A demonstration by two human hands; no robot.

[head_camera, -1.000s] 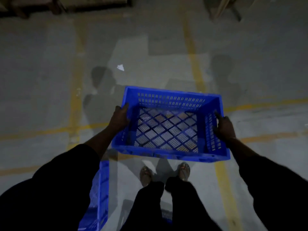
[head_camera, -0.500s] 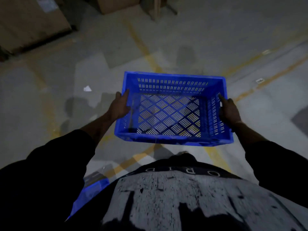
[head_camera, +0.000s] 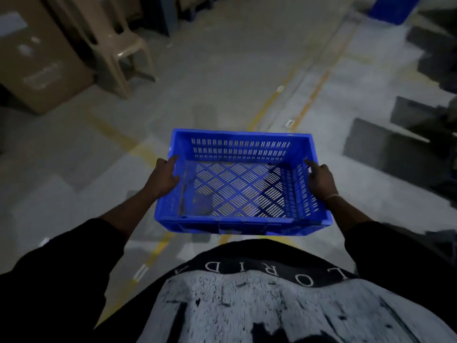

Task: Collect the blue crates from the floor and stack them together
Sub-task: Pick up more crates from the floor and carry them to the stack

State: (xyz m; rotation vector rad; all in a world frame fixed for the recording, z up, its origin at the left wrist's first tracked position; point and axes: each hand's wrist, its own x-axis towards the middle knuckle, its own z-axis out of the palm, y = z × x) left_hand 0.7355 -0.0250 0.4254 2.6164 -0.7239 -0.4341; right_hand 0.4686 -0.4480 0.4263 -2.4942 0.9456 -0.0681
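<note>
I see the blue crate held off the floor, between both grips | left grip curled on its left rim | right grip curled on its right rim | beige chair far ahead-left of left grip

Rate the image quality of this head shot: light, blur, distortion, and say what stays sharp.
Head view: dim overall, with pale light patches on the floor; motion blur smears the right edge and the cardboard box; wide-angle bending curves the yellow lines; the blue crate, left hand and right hand are sharpest.
</note>
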